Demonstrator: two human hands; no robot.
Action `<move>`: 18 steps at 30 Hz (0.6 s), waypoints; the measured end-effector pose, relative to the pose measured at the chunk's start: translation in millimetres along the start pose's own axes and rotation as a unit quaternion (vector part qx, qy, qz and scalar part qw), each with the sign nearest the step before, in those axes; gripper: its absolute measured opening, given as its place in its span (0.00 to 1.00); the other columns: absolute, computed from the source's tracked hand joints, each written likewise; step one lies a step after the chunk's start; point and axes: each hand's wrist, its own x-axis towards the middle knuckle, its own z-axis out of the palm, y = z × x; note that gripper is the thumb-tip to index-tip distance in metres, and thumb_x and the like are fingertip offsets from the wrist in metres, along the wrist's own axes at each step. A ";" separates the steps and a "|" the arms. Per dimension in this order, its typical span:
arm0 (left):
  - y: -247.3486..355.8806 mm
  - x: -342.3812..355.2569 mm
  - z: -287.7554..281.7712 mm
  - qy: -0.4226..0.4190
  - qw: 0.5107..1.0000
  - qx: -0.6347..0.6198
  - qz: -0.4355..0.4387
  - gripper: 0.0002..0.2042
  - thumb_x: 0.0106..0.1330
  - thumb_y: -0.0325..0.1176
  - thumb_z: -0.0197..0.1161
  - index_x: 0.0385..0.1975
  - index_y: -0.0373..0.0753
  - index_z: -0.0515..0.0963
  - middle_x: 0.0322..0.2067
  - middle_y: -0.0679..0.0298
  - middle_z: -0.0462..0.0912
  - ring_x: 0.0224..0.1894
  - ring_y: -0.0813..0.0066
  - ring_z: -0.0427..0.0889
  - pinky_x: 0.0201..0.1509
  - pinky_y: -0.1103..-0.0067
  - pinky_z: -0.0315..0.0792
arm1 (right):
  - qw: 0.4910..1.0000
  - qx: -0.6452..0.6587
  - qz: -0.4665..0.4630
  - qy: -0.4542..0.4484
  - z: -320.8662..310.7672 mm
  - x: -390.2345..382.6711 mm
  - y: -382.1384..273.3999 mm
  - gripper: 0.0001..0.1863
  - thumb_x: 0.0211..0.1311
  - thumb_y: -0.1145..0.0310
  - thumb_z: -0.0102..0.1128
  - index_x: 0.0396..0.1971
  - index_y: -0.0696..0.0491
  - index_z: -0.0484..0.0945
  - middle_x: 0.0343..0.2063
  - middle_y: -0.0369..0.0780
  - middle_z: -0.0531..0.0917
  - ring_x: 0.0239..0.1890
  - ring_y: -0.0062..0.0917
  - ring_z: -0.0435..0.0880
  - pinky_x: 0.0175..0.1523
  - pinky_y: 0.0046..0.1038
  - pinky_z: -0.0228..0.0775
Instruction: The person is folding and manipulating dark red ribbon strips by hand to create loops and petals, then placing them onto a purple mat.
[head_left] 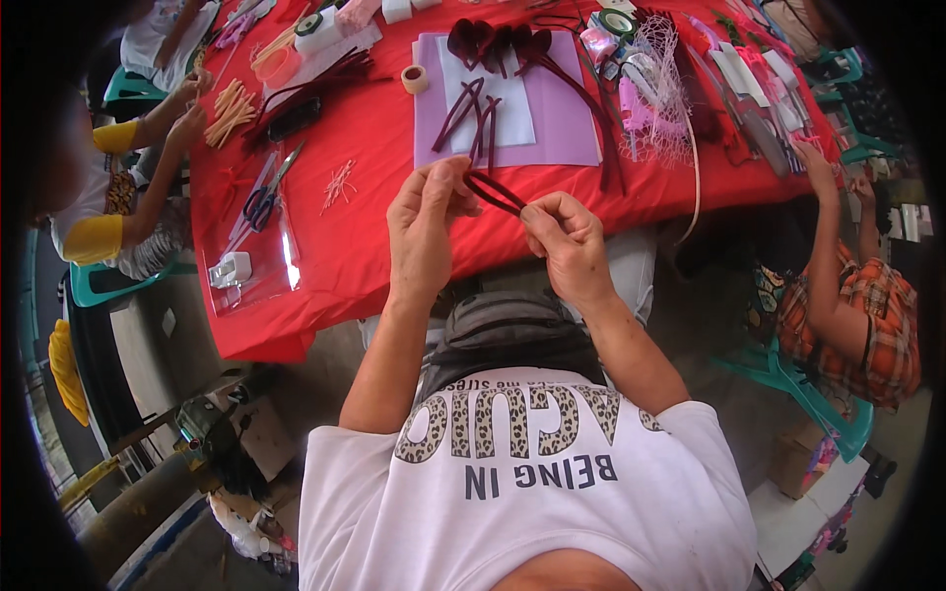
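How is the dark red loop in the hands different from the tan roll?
The dark red loop is narrow; the tan roll is round. The left hand and right hand hold the loop; the roll lies at the left edge of the purple sheet. Both curve around a gap.

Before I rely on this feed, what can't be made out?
Head view: parts of the dark red loop, hidden inside the left grip and right grip.
Head view: rest of a white block, cut off by the picture's upper edge.
Head view: number of pale strands, too small.
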 end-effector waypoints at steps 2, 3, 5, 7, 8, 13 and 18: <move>3.1 -1.3 0.8 -0.024 0.999 -0.029 0.003 0.16 0.67 0.37 0.50 0.43 0.29 0.72 0.29 0.65 0.76 0.31 0.82 0.72 0.38 0.83 0.70 | 1.000 0.018 0.013 -0.007 -0.1 -1.3 -1.9 0.05 0.60 0.71 0.55 0.26 0.55 0.73 0.15 0.28 0.69 0.17 0.08 0.62 0.21 0.13 0.53; 2.8 -2.4 -0.3 -0.039 0.999 -0.029 0.010 0.17 0.67 0.38 0.49 0.45 0.29 0.72 0.30 0.65 0.76 0.32 0.82 0.72 0.39 0.83 0.69 | 0.999 0.026 0.020 -0.011 0.3 -2.2 -2.9 0.05 0.59 0.71 0.55 0.26 0.55 0.73 0.15 0.28 0.70 0.17 0.08 0.63 0.22 0.13 0.54; 2.2 -3.6 -3.4 -0.070 0.997 -0.016 0.026 0.17 0.68 0.38 0.49 0.47 0.28 0.71 0.32 0.65 0.76 0.34 0.82 0.72 0.41 0.83 0.69 | 0.996 0.076 0.036 -0.024 0.4 -2.9 -3.4 0.05 0.59 0.70 0.55 0.26 0.55 0.74 0.15 0.29 0.71 0.17 0.09 0.64 0.22 0.13 0.55; 2.9 -4.0 -6.3 -0.100 0.994 0.010 0.045 0.17 0.67 0.37 0.50 0.47 0.28 0.71 0.33 0.65 0.76 0.34 0.82 0.72 0.42 0.83 0.68 | 0.991 0.115 0.051 -0.035 1.0 -3.5 -4.6 0.05 0.59 0.70 0.56 0.27 0.55 0.74 0.16 0.30 0.71 0.16 0.10 0.65 0.22 0.14 0.56; 3.9 -5.1 -5.9 -0.100 0.994 0.013 0.046 0.16 0.67 0.36 0.50 0.46 0.28 0.71 0.33 0.65 0.76 0.34 0.82 0.72 0.42 0.83 0.67 | 0.989 0.129 0.057 -0.040 1.6 -4.2 -5.3 0.05 0.58 0.71 0.56 0.26 0.55 0.74 0.16 0.30 0.72 0.16 0.11 0.65 0.22 0.14 0.56; 2.8 -3.9 -4.4 -0.100 0.992 0.037 0.061 0.13 0.65 0.33 0.53 0.43 0.29 0.74 0.34 0.67 0.76 0.36 0.84 0.71 0.43 0.86 0.65 | 0.977 0.181 0.095 -0.065 2.0 -6.3 -10.1 0.05 0.59 0.70 0.56 0.26 0.54 0.74 0.17 0.31 0.72 0.17 0.12 0.67 0.23 0.15 0.58; 0.3 -2.5 1.4 -0.128 0.988 -0.062 0.052 0.12 0.65 0.32 0.53 0.41 0.29 0.75 0.37 0.66 0.76 0.37 0.84 0.70 0.44 0.85 0.64 | 0.957 0.244 0.128 -0.093 0.4 -6.3 -12.3 0.05 0.59 0.69 0.56 0.26 0.53 0.74 0.18 0.30 0.72 0.17 0.13 0.68 0.23 0.16 0.59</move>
